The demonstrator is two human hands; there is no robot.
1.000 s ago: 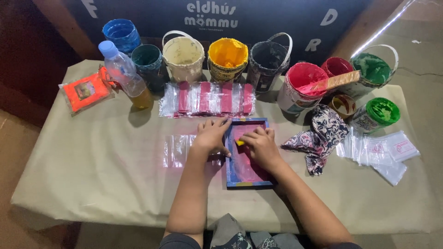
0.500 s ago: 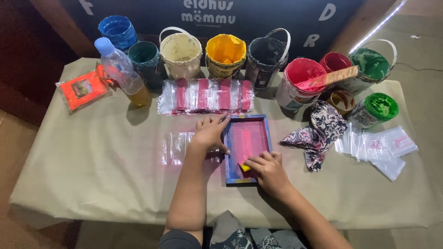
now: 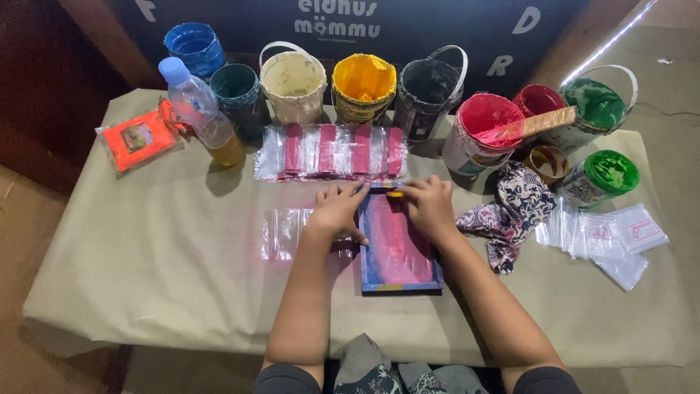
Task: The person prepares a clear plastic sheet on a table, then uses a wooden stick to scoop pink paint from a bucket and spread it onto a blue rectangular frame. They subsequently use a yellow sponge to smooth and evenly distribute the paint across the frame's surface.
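Small blue-edged frame (image 3: 397,252) lies flat on the table (image 3: 146,277), centre, just in front of the person. Its mesh is smeared pink and blue.

Left hand (image 3: 337,211): palm down, fingers spread, pressing the frame's left edge; grips nothing.

Right hand (image 3: 430,206): on the frame's far end, fingers curled around a small yellow squeegee (image 3: 394,194) that touches the mesh near the top edge.

Clear bags (image 3: 284,233) lie just left of the frame, partly under the left wrist. Beyond the frame, touching distance, a row of bagged red strips (image 3: 332,151).

Patterned rag (image 3: 510,211) just right of the right hand. More clear bags (image 3: 612,237) further right.

Back row, left to right: blue, teal, cream, yellow, black, red and green paint buckets (image 3: 363,87). Wooden stick (image 3: 536,124) across the red bucket. Plastic bottle (image 3: 200,113) with amber liquid at back left, orange packet (image 3: 138,138) beside it.
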